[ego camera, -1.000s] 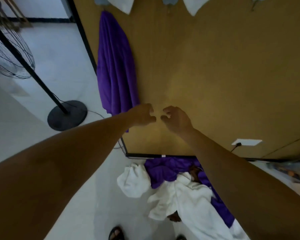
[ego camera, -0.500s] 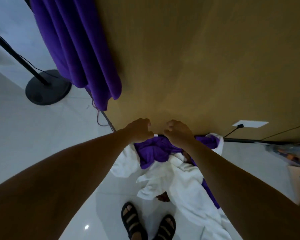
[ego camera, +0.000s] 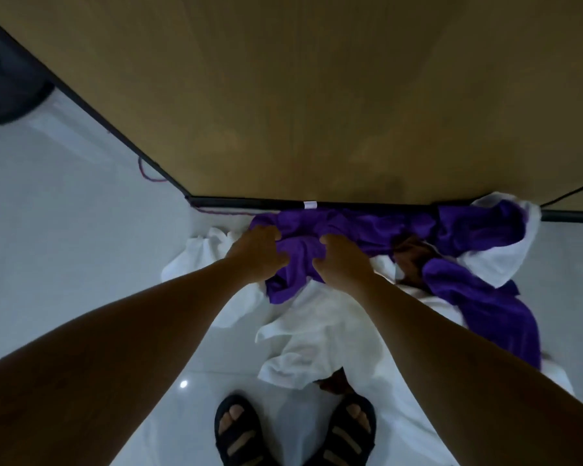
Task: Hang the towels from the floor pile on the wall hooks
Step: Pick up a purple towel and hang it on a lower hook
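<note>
Both hands have dropped from in front of the wall to the floor, and the view has tipped down with them, so the hanging purple towel is out of sight. Left hand [ego camera: 260, 255] and right hand [ego camera: 342, 264] sit side by side near the middle of the view. Each has its fingers curled into the same purple towel [ego camera: 298, 264], bunching a fold of it between them.

That towel lies on top of the pile [ego camera: 317, 361], against the black baseboard [ego camera: 367, 206] at the foot of the brown wall [ego camera: 317, 95], and it stretches from the hands toward 3 o'clock. White towels [ego camera: 212, 260] spread beneath it toward 9 and 6 o'clock. A brown cloth [ego camera: 414, 257] shows just beside the right hand, on its 3 o'clock side.

At 6 o'clock two feet in dark sandals [ego camera: 236, 428] stand on the pale floor [ego camera: 64, 264], close to the edge of the pile. At 10 o'clock a dark round stand base [ego camera: 7, 92] is blurred, and a thin purple cord [ego camera: 148, 171] runs beside the baseboard.
</note>
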The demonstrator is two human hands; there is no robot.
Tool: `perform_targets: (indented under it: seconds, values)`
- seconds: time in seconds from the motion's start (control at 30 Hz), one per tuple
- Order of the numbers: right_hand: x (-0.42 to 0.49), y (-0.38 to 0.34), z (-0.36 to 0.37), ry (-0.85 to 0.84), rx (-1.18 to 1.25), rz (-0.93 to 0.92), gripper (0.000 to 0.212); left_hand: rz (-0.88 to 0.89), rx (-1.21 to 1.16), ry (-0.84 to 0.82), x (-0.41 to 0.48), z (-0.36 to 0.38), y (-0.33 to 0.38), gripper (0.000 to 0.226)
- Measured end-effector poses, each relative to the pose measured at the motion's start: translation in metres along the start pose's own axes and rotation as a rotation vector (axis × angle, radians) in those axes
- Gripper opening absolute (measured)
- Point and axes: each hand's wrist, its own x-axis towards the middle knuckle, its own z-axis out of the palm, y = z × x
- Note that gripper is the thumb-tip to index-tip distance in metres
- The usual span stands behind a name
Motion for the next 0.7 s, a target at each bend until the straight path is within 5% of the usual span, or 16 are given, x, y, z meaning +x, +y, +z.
perform_targets:
  seconds: [0.3, 0.47, 0.7]
  values:
    - [0.127, 0.031, 0.102, -0.013, -0.119, -0.058, 0.085, 0.030, -0.051, 0.071, 0.095, 0.080, -0.060, 0.045]
    - [0.104, 0.041, 0.117, -0.087, -0.253, 0.038, 0.037, 0.014, -0.074, -0.005, 0.071, 0.072, -0.068, 0.056]
    - [-0.019, -0.028, -0.018, 0.134, 0.499, 0.014, 0.027, 0.108, -0.160, -0.115, -0.038, -0.020, -0.008, 0.079]
